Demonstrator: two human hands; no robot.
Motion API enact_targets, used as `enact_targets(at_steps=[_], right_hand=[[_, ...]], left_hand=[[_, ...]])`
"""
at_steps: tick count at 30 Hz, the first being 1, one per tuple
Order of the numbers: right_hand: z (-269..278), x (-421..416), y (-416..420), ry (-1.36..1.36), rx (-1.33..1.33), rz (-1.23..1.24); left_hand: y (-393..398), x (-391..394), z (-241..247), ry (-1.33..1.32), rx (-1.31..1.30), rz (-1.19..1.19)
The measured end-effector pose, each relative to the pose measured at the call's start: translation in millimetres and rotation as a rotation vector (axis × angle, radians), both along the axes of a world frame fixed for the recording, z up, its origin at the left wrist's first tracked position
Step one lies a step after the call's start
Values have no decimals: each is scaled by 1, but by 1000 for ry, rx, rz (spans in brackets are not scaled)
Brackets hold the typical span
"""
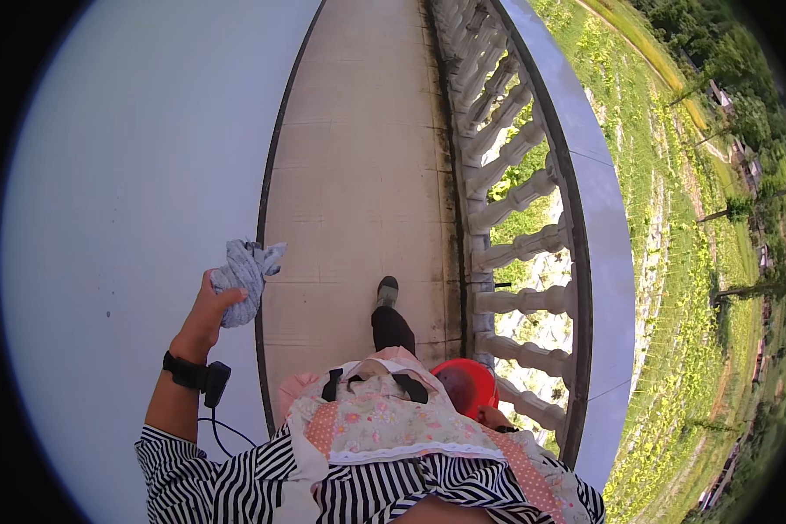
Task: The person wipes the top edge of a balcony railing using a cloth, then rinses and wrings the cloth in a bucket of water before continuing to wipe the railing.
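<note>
My left hand (220, 301) is raised out to the left, closed around a bunched, twisted grey cloth (243, 281) in front of the white wall (137, 164). Low on the right, my right hand (492, 417) is at the rim of a red plastic bucket (481, 386), beside the balustrade; its fingers look curled at the bucket's edge, and my body and apron partly hide both. Dark contents show inside the bucket, too unclear to name.
A narrow tiled balcony floor (360, 196) runs ahead between the wall and a stone balustrade (524, 249) with a broad ledge (606, 262). A cable (217, 435) hangs from the device on my left wrist. Green fields lie beyond.
</note>
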State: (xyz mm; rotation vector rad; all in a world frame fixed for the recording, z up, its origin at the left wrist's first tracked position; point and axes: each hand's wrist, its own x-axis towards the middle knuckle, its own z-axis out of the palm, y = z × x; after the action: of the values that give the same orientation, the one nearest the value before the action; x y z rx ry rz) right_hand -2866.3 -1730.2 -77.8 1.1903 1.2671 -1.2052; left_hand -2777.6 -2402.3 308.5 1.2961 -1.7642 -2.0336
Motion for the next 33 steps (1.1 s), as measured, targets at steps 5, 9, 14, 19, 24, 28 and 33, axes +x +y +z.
enact_targets(at_steps=[5, 9, 14, 19, 24, 28, 33], right_hand=[[40, -88, -115, 40, 60, 227], [16, -185, -204, 82, -39, 78], [-47, -297, -311, 247, -87, 134], [-74, -409, -423, 344, -86, 174], [-63, -477, -512, 326, -95, 167], [-54, -522, -590, 341, -84, 176], [-63, -549, -662, 368, -190, 196]], left_hand=[[-44, -42, 6, -71, 2, 100], [-103, -94, -22, -90, 4, 125], [-153, -178, -86, -95, 97, 170], [-217, -255, -140, -181, 72, 196], [-259, -291, -141, -265, 160, 235], [-283, -305, -124, -272, 178, 196], [-296, -310, -114, -290, 183, 297]])
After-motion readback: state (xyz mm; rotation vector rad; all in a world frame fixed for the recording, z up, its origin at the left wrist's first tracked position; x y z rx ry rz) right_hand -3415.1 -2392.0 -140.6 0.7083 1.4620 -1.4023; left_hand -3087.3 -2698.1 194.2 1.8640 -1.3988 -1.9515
